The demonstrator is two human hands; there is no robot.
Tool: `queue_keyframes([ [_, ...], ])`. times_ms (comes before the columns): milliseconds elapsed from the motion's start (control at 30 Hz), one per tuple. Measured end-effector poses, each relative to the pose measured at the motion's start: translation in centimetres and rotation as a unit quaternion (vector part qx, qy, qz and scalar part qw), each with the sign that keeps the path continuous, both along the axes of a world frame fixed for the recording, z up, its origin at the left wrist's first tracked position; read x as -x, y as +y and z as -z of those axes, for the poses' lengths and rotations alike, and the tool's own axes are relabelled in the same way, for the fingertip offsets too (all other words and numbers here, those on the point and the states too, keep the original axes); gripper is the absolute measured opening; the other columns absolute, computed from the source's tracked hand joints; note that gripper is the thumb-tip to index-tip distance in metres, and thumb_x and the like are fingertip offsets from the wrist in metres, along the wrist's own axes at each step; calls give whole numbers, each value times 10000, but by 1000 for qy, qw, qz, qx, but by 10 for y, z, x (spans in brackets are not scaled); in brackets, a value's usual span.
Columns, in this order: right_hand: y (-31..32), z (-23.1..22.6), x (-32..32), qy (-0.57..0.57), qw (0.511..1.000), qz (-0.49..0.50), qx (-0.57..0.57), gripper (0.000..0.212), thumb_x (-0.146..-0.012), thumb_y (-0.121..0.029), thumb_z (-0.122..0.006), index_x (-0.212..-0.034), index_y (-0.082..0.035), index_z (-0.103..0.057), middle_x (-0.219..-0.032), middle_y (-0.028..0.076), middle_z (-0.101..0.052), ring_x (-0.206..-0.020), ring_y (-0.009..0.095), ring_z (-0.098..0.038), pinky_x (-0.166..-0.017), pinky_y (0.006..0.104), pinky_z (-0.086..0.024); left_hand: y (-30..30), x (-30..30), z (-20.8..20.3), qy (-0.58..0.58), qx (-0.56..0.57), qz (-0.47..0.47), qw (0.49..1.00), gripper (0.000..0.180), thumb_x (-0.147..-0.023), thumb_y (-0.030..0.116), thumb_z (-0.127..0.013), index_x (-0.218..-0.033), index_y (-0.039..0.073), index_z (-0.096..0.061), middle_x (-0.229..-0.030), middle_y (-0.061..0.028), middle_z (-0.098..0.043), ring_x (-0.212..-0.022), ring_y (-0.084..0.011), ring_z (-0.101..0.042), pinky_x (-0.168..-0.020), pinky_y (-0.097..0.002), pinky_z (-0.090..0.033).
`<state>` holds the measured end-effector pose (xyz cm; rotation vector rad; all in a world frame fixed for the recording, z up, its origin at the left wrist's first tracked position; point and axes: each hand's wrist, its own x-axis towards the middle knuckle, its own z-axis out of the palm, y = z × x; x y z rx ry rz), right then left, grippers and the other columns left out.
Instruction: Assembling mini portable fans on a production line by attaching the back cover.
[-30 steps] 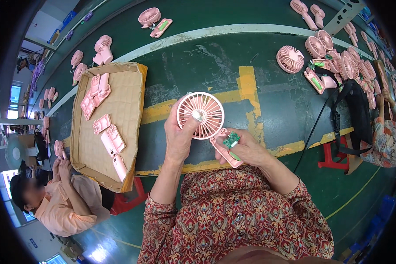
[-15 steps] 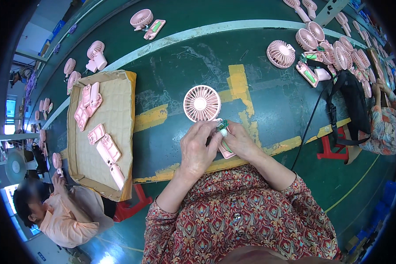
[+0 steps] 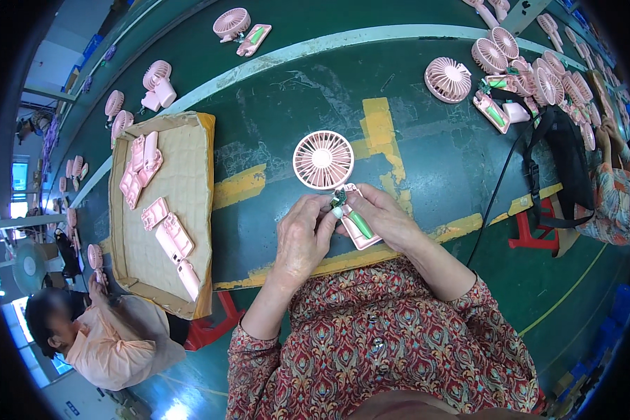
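In front of me a pink handheld fan lies on the table, its round slatted head [image 3: 323,159] away from me and its open handle shell [image 3: 368,243] toward me. A green cylindrical battery [image 3: 360,224] rests in the shell. My left hand [image 3: 301,234] pinches a small green circuit board [image 3: 338,197] between thumb and fingers, close to where head and handle meet. A small whitish part by the thumb is too small to name. My right hand [image 3: 392,218] grips the handle shell along its right side, fingers partly hidden.
A shallow cardboard tray [image 3: 206,182] on the left holds several pink handle covers [image 3: 173,236]. More pink fans [image 3: 448,80] pile up at the right, beside a black bag [image 3: 561,164]. Others [image 3: 231,24] lie beyond a pale rail. Co-workers sit at left [image 3: 119,343] and right.
My left hand has drawn the circuit board left, away from the right hand. The right hand has shifted right, so the battery and shell now show. The view has moved slightly.
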<state>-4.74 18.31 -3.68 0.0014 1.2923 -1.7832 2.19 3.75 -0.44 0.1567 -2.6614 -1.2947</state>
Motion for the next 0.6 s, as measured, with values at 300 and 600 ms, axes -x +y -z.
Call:
queue_keyframes([
  [300, -1, -4, -2, 36, 999, -13, -22, 268, -969, -222, -401, -1050, 15, -496, -867, 83, -595, -703, 150, -643, -570, 231, -519, 6, 1, 8, 46, -28, -25, 998, 168, -768, 2, -627, -931, -13, -589, -860, -149, -618, -745, -286, -633, -643, -350, -506],
  [600, 2, 2, 0, 123, 988, -57, -78, 233, -962, -207, -451, -1076, -13, -511, -886, 9, -560, -766, 51, -533, -667, 210, -473, 6, 4, 17, 171, 150, 12, 974, 205, -727, -13, -631, -915, 21, -558, -848, -115, -584, -721, -283, -592, -587, -376, -486],
])
